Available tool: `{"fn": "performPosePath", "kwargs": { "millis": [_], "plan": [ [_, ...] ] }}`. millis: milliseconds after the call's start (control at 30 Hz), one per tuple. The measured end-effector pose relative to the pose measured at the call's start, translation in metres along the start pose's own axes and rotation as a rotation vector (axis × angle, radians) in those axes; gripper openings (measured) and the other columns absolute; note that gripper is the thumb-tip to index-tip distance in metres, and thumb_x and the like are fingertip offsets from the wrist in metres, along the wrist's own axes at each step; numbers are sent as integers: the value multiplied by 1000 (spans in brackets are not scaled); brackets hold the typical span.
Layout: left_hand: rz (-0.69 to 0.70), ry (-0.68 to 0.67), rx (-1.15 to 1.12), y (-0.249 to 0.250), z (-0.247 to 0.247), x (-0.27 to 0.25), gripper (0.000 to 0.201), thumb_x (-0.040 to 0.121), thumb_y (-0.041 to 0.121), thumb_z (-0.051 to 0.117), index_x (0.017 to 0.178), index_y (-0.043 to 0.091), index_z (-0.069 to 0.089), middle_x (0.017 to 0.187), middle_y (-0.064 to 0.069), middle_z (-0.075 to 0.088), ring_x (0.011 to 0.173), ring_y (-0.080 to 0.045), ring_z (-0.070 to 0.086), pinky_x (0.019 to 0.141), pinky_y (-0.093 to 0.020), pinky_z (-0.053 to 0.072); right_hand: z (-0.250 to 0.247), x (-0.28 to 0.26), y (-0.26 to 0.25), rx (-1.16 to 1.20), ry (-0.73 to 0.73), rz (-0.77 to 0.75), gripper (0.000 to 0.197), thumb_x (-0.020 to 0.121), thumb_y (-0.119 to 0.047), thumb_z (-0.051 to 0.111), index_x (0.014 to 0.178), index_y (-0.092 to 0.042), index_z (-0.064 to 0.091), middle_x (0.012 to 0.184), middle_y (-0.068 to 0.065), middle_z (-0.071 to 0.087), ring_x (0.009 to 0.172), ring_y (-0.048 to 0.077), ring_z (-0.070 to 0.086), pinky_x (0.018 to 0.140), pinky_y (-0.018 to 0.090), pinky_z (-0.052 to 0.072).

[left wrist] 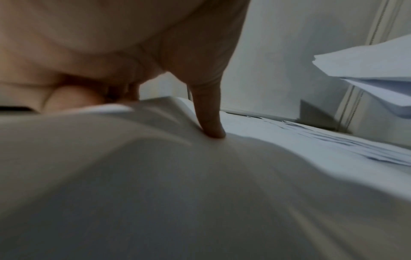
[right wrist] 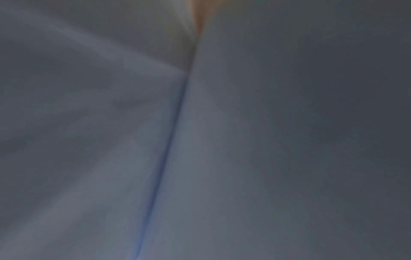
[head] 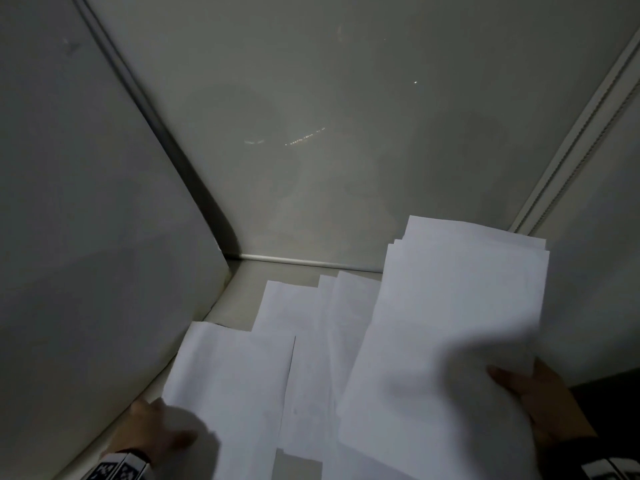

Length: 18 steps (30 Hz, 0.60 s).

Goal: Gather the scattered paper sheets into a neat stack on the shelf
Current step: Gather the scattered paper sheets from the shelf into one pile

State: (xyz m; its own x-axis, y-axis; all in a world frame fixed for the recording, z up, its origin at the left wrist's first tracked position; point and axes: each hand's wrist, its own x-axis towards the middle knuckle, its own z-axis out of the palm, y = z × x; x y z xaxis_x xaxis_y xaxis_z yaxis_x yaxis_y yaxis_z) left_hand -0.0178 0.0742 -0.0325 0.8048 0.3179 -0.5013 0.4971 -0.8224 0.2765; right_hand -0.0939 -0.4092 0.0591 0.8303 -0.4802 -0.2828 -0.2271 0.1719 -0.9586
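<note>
Gripping a gathered bundle (head: 450,323) clear of the shelf (head: 240,294), the right hand (head: 540,403) is seemingly leaving room while fingers (left wrist: 209,123) of the left hand (head: 152,427) are pinching a loose sheet (head: 228,393).

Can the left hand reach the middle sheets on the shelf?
Probably yes: middle sheets lie bare beside the leftmost sheet the left hand holds; the right hand's bundle overhangs only their right side.
</note>
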Motion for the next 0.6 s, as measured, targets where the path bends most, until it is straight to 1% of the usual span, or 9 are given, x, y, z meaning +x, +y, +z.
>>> {"fn": "performPosePath", "kwargs": {
  "millis": [67,100,200,267,367,433,500,533,600],
  "plan": [
    [48,-36,-35,-10,-1,0,69,48,41,87,104,8,65,109,-14,63,100,-29,61,90,-37,48,-1,-3,-1,22,-17,4,28,44,-17,81,68,-8,69,79,20,70,51,25,69,51,46,56],
    [62,-34,-36,-15,0,3,59,48,43,86,95,13,66,103,-13,65,94,-28,62,83,-34,47,-3,-2,0,13,-17,9,32,41,-18,81,69,-8,69,79,20,69,52,25,69,52,47,56],
    [94,3,-54,-18,1,4,29,56,31,84,70,18,61,88,-12,66,85,-27,62,64,-30,39,-9,2,5,1,-12,-17,63,15,-34,87,70,-8,70,71,13,74,54,24,69,53,45,56],
    [120,49,-161,-14,-3,-2,24,59,15,82,65,10,59,75,-15,63,75,-28,61,56,-30,36,-13,5,6,-19,-7,-26,66,11,-40,88,69,-11,73,69,10,75,55,24,70,54,46,56],
    [184,74,-397,-12,-15,-16,44,34,15,72,72,-1,57,63,-15,58,62,-24,54,56,-30,35,-13,4,1,35,-26,-29,42,23,-28,78,64,-21,75,71,10,74,54,25,69,57,52,54],
    [170,3,-567,-14,-23,-22,72,19,23,71,86,5,53,72,-17,61,69,-26,58,62,-32,42,-14,4,0,38,-25,-22,40,24,-28,74,63,-21,75,63,7,74,53,24,69,58,54,53],
    [156,-62,-624,-16,-26,-22,84,18,34,75,98,16,55,88,-18,64,81,-29,61,68,-33,45,-13,1,-2,54,-25,-35,39,24,-27,74,62,-21,75,59,5,73,53,24,69,55,52,54],
    [187,-82,-592,-16,-30,-24,76,23,37,78,94,17,60,89,-14,66,83,-27,62,67,-32,45,-14,-1,-3,44,-12,-39,39,25,-27,74,63,-19,74,59,5,73,52,23,69,53,49,55],
    [235,-62,-420,-14,-37,-27,37,42,35,86,64,13,66,70,-7,67,71,-23,60,61,-31,40,-13,-5,-6,27,1,-52,34,35,-20,75,68,-10,71,60,4,73,50,22,68,45,41,56]
  ]
}}
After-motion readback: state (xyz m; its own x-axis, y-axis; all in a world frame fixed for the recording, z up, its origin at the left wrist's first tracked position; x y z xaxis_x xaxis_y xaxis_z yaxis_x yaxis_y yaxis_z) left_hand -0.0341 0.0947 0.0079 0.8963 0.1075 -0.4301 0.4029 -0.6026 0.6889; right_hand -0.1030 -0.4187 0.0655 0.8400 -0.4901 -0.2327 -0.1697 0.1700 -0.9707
